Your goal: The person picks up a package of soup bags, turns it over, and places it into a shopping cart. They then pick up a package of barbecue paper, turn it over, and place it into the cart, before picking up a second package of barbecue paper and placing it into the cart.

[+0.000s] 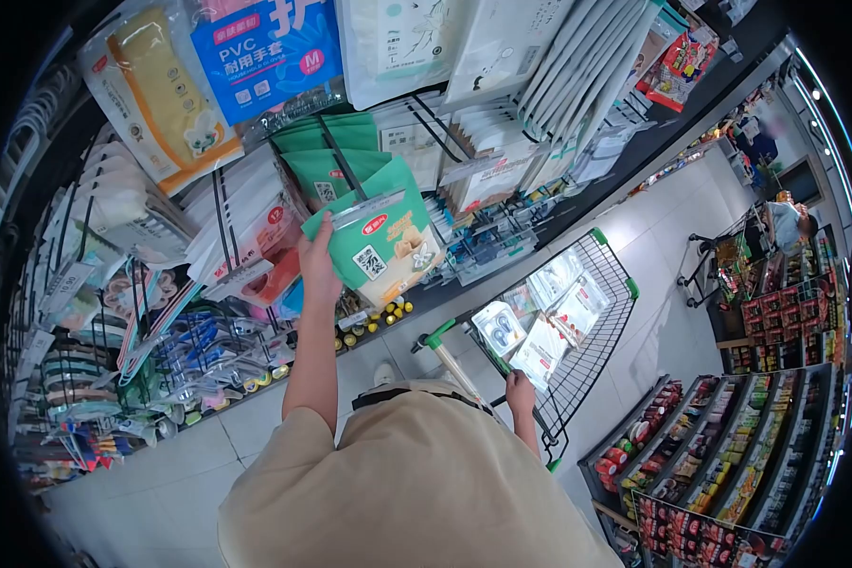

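My left hand [316, 254] grips the left edge of a green packet [385, 237], thumb on its front and most fingers hidden behind. The packet has a red label, a square code and a picture of pale bags; it appears to be still on a display hook with a price tag across its top. More green packets [327, 156] hang behind it. Low on the other side, my right hand [520, 391] is closed at the near end of a shopping cart [577, 402], apparently around its handle. Inside the cart lie several white packs [542, 350] and a pack showing dark oval shapes [499, 328].
Blue PVC glove packs [265, 62] and a yellow glove pack [166, 90] hang above left. Brushes and other goods fill the lower left racks. A stepped snack shelf [719, 445] stands right of the cart. Farther off are another cart [719, 256] and a person [788, 225].
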Available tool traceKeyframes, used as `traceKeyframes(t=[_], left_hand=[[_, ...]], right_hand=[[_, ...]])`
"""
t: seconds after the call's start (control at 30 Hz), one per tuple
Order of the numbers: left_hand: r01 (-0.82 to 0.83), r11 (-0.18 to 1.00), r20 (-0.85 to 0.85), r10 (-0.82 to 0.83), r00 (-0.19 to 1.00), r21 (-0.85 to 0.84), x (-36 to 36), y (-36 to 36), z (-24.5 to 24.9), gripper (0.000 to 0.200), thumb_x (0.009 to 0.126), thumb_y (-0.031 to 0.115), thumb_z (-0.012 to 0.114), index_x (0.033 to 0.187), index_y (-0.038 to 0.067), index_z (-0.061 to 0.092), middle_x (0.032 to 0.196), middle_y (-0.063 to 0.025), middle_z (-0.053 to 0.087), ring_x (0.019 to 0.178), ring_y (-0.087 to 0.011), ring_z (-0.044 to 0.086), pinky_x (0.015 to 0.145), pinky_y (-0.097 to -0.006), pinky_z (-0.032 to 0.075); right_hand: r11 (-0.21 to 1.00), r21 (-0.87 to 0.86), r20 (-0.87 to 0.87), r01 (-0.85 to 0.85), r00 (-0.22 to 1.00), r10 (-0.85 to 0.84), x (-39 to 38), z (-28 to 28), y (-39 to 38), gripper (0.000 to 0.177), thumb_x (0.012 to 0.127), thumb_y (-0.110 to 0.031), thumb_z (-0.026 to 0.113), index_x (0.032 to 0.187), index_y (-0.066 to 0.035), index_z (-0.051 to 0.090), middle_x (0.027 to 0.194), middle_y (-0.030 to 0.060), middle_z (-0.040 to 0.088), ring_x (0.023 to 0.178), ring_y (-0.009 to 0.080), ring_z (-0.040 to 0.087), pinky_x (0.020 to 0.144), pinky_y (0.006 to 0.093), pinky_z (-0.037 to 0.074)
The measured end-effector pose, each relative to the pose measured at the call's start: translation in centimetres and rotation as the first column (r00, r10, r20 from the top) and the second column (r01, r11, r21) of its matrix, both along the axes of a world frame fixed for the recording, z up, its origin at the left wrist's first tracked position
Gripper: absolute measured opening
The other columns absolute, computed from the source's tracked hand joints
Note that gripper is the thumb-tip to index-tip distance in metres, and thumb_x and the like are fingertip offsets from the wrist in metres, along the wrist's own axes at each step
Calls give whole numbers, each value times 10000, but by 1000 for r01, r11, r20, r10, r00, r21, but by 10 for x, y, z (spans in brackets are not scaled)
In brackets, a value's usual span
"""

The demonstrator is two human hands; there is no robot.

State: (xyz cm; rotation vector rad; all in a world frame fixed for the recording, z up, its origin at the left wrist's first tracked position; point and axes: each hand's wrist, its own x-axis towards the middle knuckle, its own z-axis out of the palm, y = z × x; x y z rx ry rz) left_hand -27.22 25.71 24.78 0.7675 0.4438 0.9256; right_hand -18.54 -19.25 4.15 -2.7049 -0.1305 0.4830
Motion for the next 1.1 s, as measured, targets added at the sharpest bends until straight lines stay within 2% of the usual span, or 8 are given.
traceKeyframes(t=[0.53,0.93,1.03,1.1], left_hand=[[-8,999,-41,7,999,-32,-4,-9,0,272,994,179,541,1169,-27,571,1146,-112,631,1015,-194,627,866,-329,517],[0,998,-56,-3,998,-59,-5,-8,-15,271,978,189,577,1151,-20,571,1118,-100,634,988,-180,632,826,-312,522],[-11,999,-72,8,997,-42,-5,-9,-15,277,974,183,580,1166,-16,569,1113,-88,635,984,-175,631,826,-308,517],[35,999,-56,-37,998,-39,-6,-12,-11,287,986,146,543,1224,-13,539,1169,-113,621,1032,-199,625,867,-334,529]], right_hand=[[1000,-6,43,0,999,0,-1,-6,-2,331,922,-307,515,1053,-54,684,921,204,697,880,397,669,781,471,519],[1000,5,23,15,1000,-15,-2,0,0,326,919,-307,534,1057,-55,686,934,203,695,885,389,668,788,461,517],[1000,9,18,20,1000,-21,-2,1,0,324,919,-306,537,1052,-52,688,933,200,696,880,387,667,784,462,517],[1000,27,28,16,999,-17,-2,-3,-1,325,920,-307,537,1051,-51,688,933,197,696,878,384,667,783,462,517]])
